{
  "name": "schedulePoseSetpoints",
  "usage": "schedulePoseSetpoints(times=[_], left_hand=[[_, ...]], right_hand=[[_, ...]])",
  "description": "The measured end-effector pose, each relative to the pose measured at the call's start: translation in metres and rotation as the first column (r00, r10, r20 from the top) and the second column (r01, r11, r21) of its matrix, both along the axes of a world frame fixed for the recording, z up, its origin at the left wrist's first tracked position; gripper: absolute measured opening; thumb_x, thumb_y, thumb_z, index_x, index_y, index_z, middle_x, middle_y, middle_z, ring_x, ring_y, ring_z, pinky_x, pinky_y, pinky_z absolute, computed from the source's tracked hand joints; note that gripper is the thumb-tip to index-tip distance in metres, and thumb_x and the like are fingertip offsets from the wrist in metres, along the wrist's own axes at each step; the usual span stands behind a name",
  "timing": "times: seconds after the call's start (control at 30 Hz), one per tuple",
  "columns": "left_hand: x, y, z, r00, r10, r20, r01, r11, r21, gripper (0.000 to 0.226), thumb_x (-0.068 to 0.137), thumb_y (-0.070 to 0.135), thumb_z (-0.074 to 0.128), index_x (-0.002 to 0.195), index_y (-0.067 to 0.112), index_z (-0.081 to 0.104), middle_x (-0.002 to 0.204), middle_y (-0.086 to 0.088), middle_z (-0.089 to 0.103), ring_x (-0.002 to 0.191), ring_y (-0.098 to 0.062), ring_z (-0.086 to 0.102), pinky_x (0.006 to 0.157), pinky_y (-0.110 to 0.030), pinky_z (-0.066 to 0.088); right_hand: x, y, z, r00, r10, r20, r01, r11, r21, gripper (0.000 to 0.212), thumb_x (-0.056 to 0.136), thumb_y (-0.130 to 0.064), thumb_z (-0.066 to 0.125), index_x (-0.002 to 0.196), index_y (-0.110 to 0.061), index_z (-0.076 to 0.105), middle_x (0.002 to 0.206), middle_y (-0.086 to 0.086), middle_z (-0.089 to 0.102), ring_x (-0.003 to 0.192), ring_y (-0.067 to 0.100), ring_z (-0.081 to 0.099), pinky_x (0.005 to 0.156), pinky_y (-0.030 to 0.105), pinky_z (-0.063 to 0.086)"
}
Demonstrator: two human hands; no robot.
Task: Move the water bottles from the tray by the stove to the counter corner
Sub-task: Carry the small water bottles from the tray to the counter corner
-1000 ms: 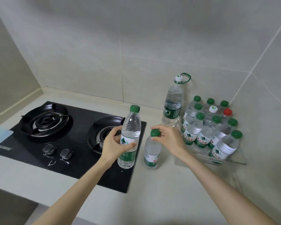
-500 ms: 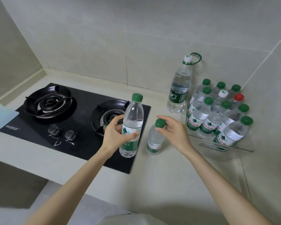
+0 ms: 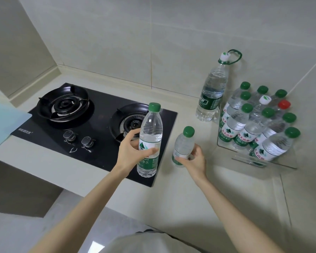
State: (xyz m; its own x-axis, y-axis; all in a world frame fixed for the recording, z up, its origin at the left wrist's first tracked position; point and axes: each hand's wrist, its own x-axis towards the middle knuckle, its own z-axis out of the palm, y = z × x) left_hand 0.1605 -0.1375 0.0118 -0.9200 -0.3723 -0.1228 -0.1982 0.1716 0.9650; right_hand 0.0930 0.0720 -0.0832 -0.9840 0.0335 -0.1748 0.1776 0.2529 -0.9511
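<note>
Tall bottle (image 3: pixel 150 125): upright at stove's (image 3: pixel 91 114) front-right edge, in L hand.
Small bottle (image 3: pixel 183 143): upright over tabletop (image 3: pixel 190 198), btwn stove & clear tray (image 3: pixel 281 164).
Progress: prob. early. Two out, ten or so packed bottles (image 3: pixel 235 123) remained in tray by wall corner.
L hand (image 3: pixel 130 152): fingers wrapped round tall bottle's label.
R hand (image 3: pixel 195 161): curled round small bottle's lower body.

Home kitchen: gas stove (image 3: pixel 91 125), tiled wall (image 3: pixel 153 42), counter (image 3: pixel 199 198).
</note>
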Motion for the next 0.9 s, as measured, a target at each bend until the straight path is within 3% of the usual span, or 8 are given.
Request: schedulePoseSetpoints(times=[0.17, 0.3, 0.4, 0.53, 0.67, 0.8, 0.9], left_hand=[[0.007, -0.005, -0.002, 1.0, -0.011, 0.023, 0.01, 1.0, 0.01, 0.067, 0.058, 0.013, 0.09, 0.116, 0.023, 0.057, 0.094, 0.003, 0.075, 0.086, -0.013, 0.072, 0.081, -0.042, 0.059], [0.014, -0.008, 0.002, 1.0, -0.005, 0.022, 0.005, 1.0, 0.003, 0.061, 0.06, 0.013, 0.089, 0.109, 0.031, 0.058, 0.094, 0.004, 0.075, 0.082, -0.009, 0.072, 0.075, -0.034, 0.058], [0.019, -0.009, 0.007, 1.0, 0.015, 0.019, -0.015, 1.0, 0.007, 0.059, 0.061, 0.013, 0.089, 0.102, 0.039, 0.055, 0.091, 0.007, 0.075, 0.081, -0.008, 0.072, 0.074, -0.032, 0.058], [0.028, -0.011, 0.013, 0.999, 0.052, 0.003, -0.052, 0.998, 0.032, 0.059, 0.061, 0.012, 0.088, 0.102, 0.038, 0.056, 0.085, 0.007, 0.076, 0.081, -0.01, 0.073, 0.074, -0.033, 0.057], [0.04, -0.012, 0.027, 0.994, 0.103, -0.027, -0.102, 0.993, 0.06, 0.06, 0.063, 0.011, 0.087, 0.11, 0.031, 0.057, 0.085, 0.008, 0.076, 0.081, -0.009, 0.073, 0.072, -0.03, 0.056], [0.055, -0.018, 0.045, 0.984, 0.167, -0.059, -0.162, 0.983, 0.081, 0.064, 0.061, 0.014, 0.089, 0.115, 0.029, 0.057, 0.088, 0.006, 0.077, 0.082, -0.01, 0.073, 0.068, -0.027, 0.055], [0.072, -0.024, 0.058, 0.973, 0.214, -0.082, -0.209, 0.976, 0.066, 0.062, 0.063, 0.012, 0.088, 0.114, 0.029, 0.057, 0.085, 0.008, 0.076, 0.08, -0.01, 0.073, 0.063, -0.025, 0.055]], right_hand=[[-0.006, -0.005, -0.002, 0.999, -0.038, -0.006, 0.038, 0.999, 0.023, 0.071, 0.047, -0.028, 0.091, 0.107, -0.029, 0.054, 0.102, -0.01, 0.07, 0.094, 0.009, 0.068, 0.085, 0.035, 0.056], [-0.009, -0.008, 0.006, 0.999, -0.053, -0.006, 0.053, 0.998, 0.029, 0.059, 0.049, -0.022, 0.091, 0.096, -0.03, 0.056, 0.091, -0.008, 0.071, 0.084, 0.013, 0.069, 0.08, 0.037, 0.058], [-0.006, -0.012, 0.017, 0.999, -0.053, 0.006, 0.053, 0.998, -0.018, 0.054, 0.052, -0.019, 0.091, 0.093, -0.029, 0.057, 0.093, -0.005, 0.072, 0.084, 0.013, 0.069, 0.078, 0.033, 0.058], [-0.002, -0.016, 0.048, 0.997, 0.058, -0.048, -0.06, 0.997, -0.041, 0.054, 0.055, -0.016, 0.09, 0.096, -0.028, 0.056, 0.096, -0.006, 0.071, 0.089, 0.013, 0.068, 0.072, 0.024, 0.055], [0.005, -0.021, 0.096, 0.963, 0.226, -0.148, -0.228, 0.974, -0.002, 0.057, 0.058, -0.018, 0.091, 0.103, -0.022, 0.055, 0.095, -0.009, 0.069, 0.085, 0.0, 0.064, 0.064, 0.008, 0.049], [0.019, -0.031, 0.127, 0.915, 0.348, -0.205, -0.352, 0.936, 0.019, 0.061, 0.057, -0.023, 0.091, 0.105, -0.034, 0.055, 0.095, -0.012, 0.068, 0.086, -0.002, 0.063, 0.069, 0.012, 0.051], [0.031, -0.046, 0.137, 0.894, 0.385, -0.228, -0.396, 0.918, -0.002, 0.064, 0.055, -0.023, 0.092, 0.107, -0.031, 0.056, 0.098, -0.011, 0.069, 0.091, 0.003, 0.065, 0.072, 0.017, 0.052]])
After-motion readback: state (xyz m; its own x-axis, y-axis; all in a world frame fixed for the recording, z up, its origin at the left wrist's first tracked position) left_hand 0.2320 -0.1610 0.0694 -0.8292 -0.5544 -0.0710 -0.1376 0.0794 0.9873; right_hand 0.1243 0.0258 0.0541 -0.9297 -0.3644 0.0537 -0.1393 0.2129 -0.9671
